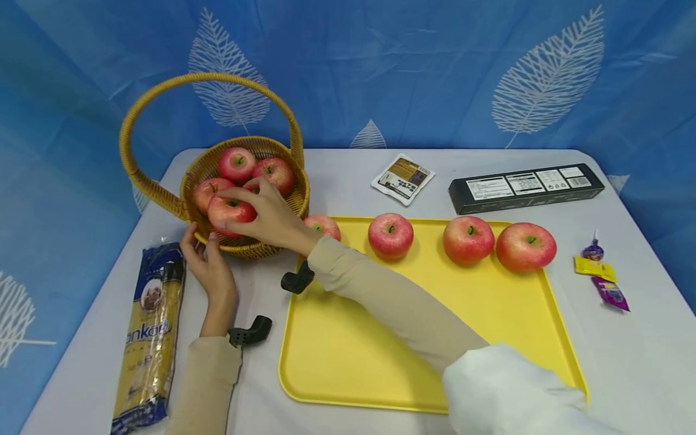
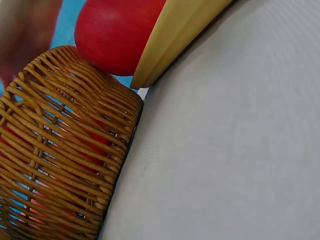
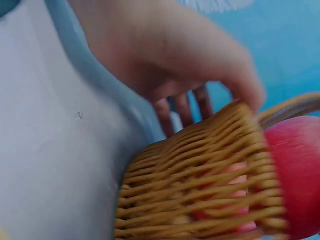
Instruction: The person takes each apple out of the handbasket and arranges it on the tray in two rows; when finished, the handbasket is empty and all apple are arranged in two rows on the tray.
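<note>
One apple (image 1: 225, 212) sits in the wicker basket (image 1: 260, 251) among others, where we pinch it between thumb and fingers of our right hand (image 1: 273, 215), while our left hand (image 1: 215, 275), loosely open, touches the basket's near side beside a yellow-and-blue packet (image 1: 149, 338).

The head view is evenly and brightly lit, with soft shadow cast on the yellow tray (image 1: 348, 362) and small highlights caught on the plastic packet (image 1: 149, 338). In the right wrist view, the hand (image 3: 170, 55) is blurred; in the left, the basket weave (image 2: 65, 150) is sharply rendered.
</note>
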